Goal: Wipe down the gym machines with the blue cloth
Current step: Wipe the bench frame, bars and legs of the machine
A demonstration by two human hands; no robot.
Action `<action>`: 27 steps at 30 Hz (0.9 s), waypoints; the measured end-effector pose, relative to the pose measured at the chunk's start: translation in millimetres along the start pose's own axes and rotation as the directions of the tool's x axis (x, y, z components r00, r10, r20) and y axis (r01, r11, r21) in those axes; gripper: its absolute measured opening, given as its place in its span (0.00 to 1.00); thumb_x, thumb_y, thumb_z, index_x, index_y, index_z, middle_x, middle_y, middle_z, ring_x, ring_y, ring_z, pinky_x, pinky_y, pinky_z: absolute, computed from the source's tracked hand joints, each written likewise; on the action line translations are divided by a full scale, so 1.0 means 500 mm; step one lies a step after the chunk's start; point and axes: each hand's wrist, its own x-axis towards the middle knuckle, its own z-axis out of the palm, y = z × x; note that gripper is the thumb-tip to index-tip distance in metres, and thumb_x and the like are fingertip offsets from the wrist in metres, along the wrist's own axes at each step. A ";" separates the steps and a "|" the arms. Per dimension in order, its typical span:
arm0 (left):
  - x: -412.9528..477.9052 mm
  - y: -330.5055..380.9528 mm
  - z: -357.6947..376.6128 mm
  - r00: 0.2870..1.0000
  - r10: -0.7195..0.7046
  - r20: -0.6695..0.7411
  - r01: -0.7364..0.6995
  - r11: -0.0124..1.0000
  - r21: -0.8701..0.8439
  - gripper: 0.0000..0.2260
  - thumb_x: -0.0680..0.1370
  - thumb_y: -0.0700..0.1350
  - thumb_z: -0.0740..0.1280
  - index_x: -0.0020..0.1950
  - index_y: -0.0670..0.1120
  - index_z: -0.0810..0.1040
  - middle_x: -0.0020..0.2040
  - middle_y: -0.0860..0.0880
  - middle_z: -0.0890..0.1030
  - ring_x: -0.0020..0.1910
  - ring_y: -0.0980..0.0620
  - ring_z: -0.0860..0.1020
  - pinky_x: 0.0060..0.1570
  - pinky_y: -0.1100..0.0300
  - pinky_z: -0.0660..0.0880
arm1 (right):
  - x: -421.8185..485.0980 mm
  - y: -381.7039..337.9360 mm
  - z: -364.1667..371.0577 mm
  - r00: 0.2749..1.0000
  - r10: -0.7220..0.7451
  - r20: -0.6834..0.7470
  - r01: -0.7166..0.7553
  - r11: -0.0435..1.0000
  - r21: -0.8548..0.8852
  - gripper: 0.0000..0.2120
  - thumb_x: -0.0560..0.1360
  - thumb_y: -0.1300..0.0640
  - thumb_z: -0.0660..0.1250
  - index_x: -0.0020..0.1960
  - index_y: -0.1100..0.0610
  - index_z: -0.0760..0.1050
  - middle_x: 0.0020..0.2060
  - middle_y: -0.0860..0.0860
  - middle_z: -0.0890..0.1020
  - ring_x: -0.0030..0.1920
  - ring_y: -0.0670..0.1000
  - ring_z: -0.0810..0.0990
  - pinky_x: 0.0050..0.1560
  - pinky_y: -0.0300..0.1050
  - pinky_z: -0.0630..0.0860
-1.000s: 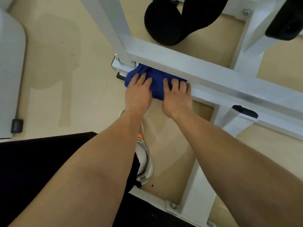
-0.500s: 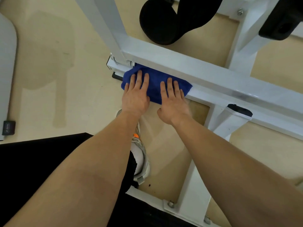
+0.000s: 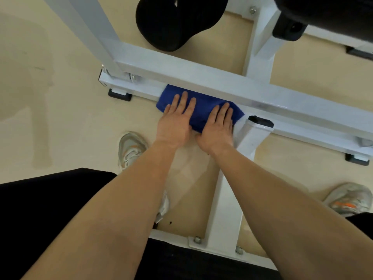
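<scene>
Both hands (image 3: 176,122) (image 3: 218,128) press blue cloth (image 3: 198,110) flat on frame rail (image 3: 302,130).

left hand (image 3: 175,123) and right hand (image 3: 219,130) side by side on cloth (image 3: 198,112), cloth on bar (image 3: 141,90)

- Plain black garment (image 3: 50,209) over the lap.
- Left forearm (image 3: 121,209) and right forearm (image 3: 282,209) bare down to left hand (image 3: 175,122), right hand (image 3: 218,130).
- Grey-white left shoe (image 3: 132,150) just beyond the black garment; orange-streaked right shoe (image 3: 349,201) right of it.
</scene>
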 end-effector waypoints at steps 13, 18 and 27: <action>-0.016 -0.018 0.006 0.997 -0.067 -0.037 0.070 0.995 0.073 0.34 0.80 0.47 0.60 0.81 0.48 0.46 0.81 0.43 0.45 0.79 0.39 0.44 0.77 0.45 0.51 | 0.013 0.021 0.004 0.993 -0.117 0.009 0.118 0.986 -0.122 0.47 0.78 0.45 0.62 0.80 0.57 0.31 0.78 0.60 0.32 0.78 0.61 0.32 0.79 0.57 0.40; -0.009 0.036 0.015 1.000 -0.026 0.005 0.026 0.996 0.081 0.35 0.81 0.49 0.61 0.81 0.48 0.44 0.81 0.44 0.44 0.80 0.42 0.44 0.78 0.47 0.50 | 0.008 0.037 -0.004 0.999 -0.045 0.023 0.046 0.996 -0.078 0.49 0.78 0.36 0.59 0.79 0.61 0.32 0.78 0.61 0.33 0.79 0.60 0.34 0.79 0.56 0.42; -0.013 -0.124 -0.024 0.963 -0.266 -0.046 0.269 0.961 0.071 0.37 0.79 0.50 0.62 0.81 0.42 0.47 0.80 0.39 0.48 0.79 0.41 0.48 0.77 0.46 0.52 | 0.038 -0.101 0.007 0.932 -0.348 0.098 0.357 0.930 -0.092 0.49 0.76 0.41 0.62 0.80 0.58 0.33 0.78 0.58 0.32 0.78 0.58 0.32 0.79 0.56 0.41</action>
